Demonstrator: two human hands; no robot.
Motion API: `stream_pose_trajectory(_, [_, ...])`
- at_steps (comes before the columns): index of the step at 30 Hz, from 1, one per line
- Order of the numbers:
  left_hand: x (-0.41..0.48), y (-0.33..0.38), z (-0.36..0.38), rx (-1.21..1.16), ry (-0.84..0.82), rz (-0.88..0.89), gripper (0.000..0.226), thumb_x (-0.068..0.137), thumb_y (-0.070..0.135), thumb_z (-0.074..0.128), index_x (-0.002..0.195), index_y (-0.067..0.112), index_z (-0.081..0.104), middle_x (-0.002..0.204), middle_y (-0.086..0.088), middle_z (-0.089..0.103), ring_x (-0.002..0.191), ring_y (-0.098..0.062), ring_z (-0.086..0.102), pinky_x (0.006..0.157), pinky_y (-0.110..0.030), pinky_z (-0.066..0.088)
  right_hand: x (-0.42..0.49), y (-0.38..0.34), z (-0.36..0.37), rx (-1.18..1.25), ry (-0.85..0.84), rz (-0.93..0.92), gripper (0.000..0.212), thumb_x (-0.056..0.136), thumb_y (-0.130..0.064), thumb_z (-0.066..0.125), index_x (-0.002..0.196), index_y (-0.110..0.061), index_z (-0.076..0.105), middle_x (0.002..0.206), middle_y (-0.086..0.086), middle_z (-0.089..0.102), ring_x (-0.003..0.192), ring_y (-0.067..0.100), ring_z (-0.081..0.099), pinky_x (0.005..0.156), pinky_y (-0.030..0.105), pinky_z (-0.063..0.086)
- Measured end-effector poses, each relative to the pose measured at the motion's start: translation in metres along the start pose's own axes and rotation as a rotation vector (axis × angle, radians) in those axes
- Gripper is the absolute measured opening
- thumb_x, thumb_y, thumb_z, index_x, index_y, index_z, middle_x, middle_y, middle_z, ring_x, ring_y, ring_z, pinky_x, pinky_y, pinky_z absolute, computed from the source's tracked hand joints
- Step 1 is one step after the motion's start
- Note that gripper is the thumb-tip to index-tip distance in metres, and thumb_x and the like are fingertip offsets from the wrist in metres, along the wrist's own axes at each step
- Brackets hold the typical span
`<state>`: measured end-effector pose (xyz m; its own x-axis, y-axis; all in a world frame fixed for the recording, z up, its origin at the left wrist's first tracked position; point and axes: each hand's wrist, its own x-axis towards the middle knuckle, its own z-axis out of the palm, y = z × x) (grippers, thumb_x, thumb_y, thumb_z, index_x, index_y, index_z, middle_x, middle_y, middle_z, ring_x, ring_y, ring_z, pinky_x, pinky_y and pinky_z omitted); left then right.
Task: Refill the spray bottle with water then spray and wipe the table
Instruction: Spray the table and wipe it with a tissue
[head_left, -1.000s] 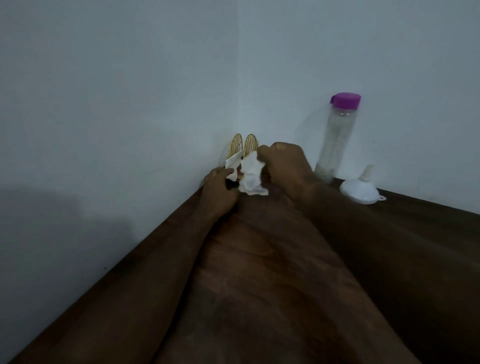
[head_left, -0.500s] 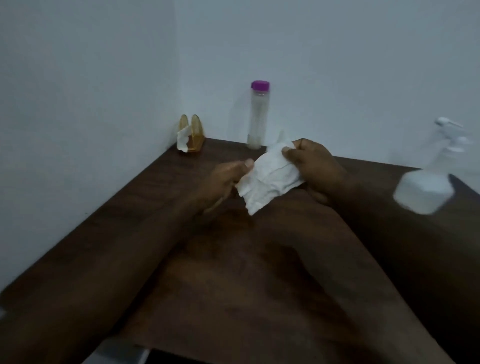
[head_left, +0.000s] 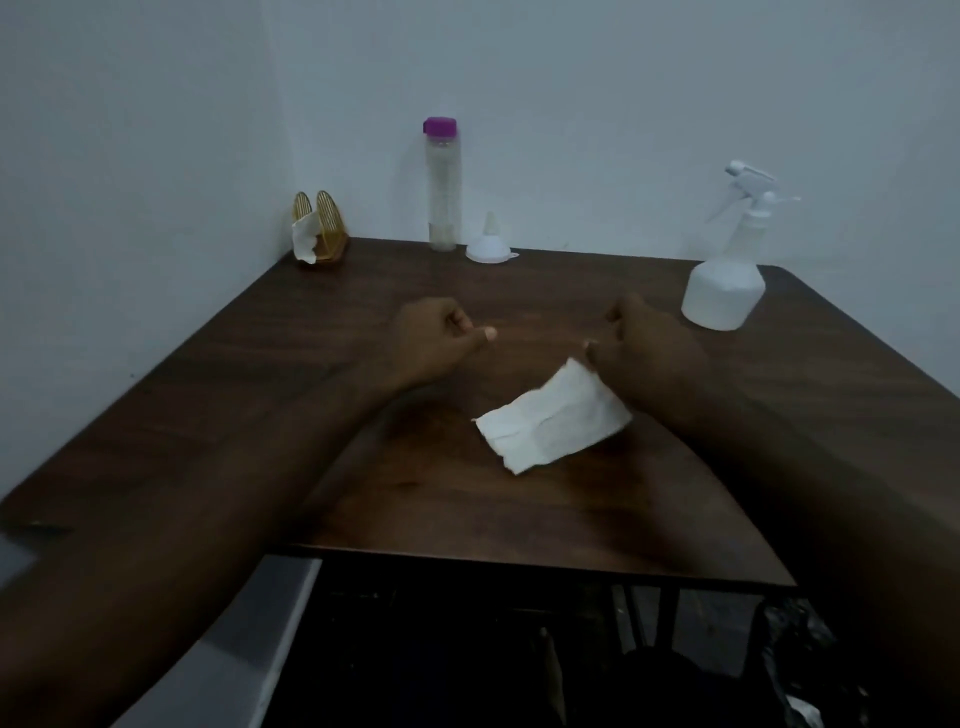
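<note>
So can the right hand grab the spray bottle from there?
Probably yes: the spray bottle stands just beyond the right hand, bare table between them, though its fingers pinch a tissue.

1. The right hand (head_left: 647, 351) pinches the far corner of a white paper napkin (head_left: 553, 423) over the middle of the tabletop (head_left: 291, 374).
2. The left hand (head_left: 431, 338) is curled and holds nothing.
3. A white spray bottle (head_left: 724, 291) stands near the far right corner.
4. A purple-capped clear bottle (head_left: 441, 202) and a white funnel (head_left: 488, 250) stand at the far edge, and a napkin holder (head_left: 324, 234) in the far left corner.

table (head_left: 363, 364) centre | napkin holder (head_left: 319, 228) far-left corner | water bottle (head_left: 441, 187), funnel (head_left: 488, 248) back centre | spray bottle (head_left: 727, 265) right | tissue (head_left: 553, 418) centre, between hands
</note>
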<state>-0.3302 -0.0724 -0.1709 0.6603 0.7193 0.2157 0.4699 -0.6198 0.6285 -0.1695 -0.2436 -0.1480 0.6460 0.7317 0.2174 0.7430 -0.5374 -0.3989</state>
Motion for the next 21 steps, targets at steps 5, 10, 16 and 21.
stream_pose_trajectory(5, [0.016, -0.027, 0.010, -0.016, 0.150, -0.001, 0.035, 0.091, 0.050, 0.057, 0.087, 0.017, 0.067, 0.075, 0.004, 0.060, 0.066, -0.006, 0.053, 0.056, -0.022, 0.036, -0.038, -0.017, 0.021, 0.089, -0.138, -0.183, 0.048, 0.097, -0.050, 0.051, 0.124, -0.010, 0.057, 0.125, 0.010, 0.061, 0.117, 0.026, 0.055, 0.096, 0.035, 0.042])
stream_pose_trajectory(10, [0.021, -0.037, 0.013, -0.103, 0.226, -0.012, 0.037, 0.096, 0.050, 0.049, 0.087, 0.017, 0.064, 0.078, -0.002, 0.062, 0.069, -0.011, 0.056, 0.060, -0.025, 0.041, -0.054, -0.028, 0.060, -0.152, -0.467, 0.016, 0.104, 0.083, -0.082, 0.018, 0.157, -0.011, 0.000, 0.163, 0.020, -0.010, 0.151, 0.033, -0.013, 0.121, 0.048, -0.005])
stream_pose_trajectory(16, [0.018, -0.044, 0.009, -0.368, 0.298, -0.071, 0.051, 0.096, 0.060, 0.038, 0.089, 0.018, 0.067, 0.075, -0.004, 0.066, 0.066, -0.011, 0.059, 0.062, -0.031, 0.049, 0.002, -0.009, 0.055, -0.286, -0.510, 0.068, 0.110, 0.075, -0.088, 0.005, 0.157, -0.015, -0.006, 0.163, 0.018, -0.015, 0.151, 0.032, -0.014, 0.122, 0.049, -0.005])
stream_pose_trajectory(21, [0.022, -0.041, 0.006, -0.494, 0.264, -0.190, 0.057, 0.094, 0.067, 0.030, 0.094, 0.021, 0.065, 0.079, -0.005, 0.066, 0.060, -0.012, 0.054, 0.055, -0.029, 0.045, 0.009, -0.061, 0.083, -0.272, -0.626, -0.266, 0.103, 0.080, -0.085, 0.006, 0.157, -0.018, -0.008, 0.164, 0.008, -0.017, 0.150, 0.025, -0.019, 0.122, 0.050, -0.006])
